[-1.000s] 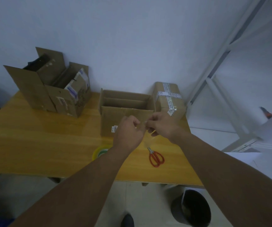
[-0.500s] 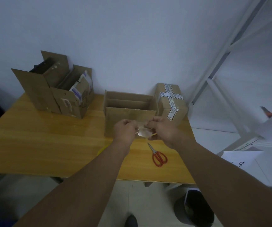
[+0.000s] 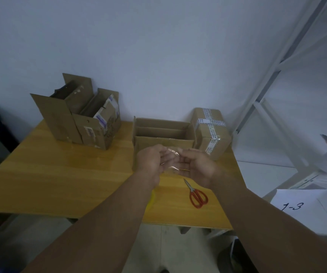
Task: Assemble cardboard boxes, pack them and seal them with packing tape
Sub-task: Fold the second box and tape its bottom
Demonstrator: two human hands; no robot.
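Head view: dim, looking down on a wooden table [image 3: 60, 174] against a pale wall.
Risk: clear tape strip [image 3: 171, 158] likely to fold and stick to itself or to the skin, being thin, limp and stretched loosely between two palms; a wrinkled strip would seal badly.
Second risk: strip nearly invisible in this light, so easy to lay crooked across the flaps.
Tape strip: transparent, crinkled, faintly glinting, held above the table's near edge, just in front of the open box [image 3: 163, 134].
Left hand [image 3: 150, 159]: half curled, fingertips pinching one end of the strip.
Right hand [image 3: 197, 164]: palm up, fingers loosely closed on the other end.
Open box: flaps up, toward the far edge, middle.
Sealed box [image 3: 211, 133]: taped crosswise, touching the open box, far right corner.
Scissors [image 3: 197, 195]: red handles, near right edge, lying flat.
Tape roll [image 3: 152, 198]: yellow, mostly hidden under the left forearm.
Spare boxes [image 3: 81, 113]: far left, open, stuffed.
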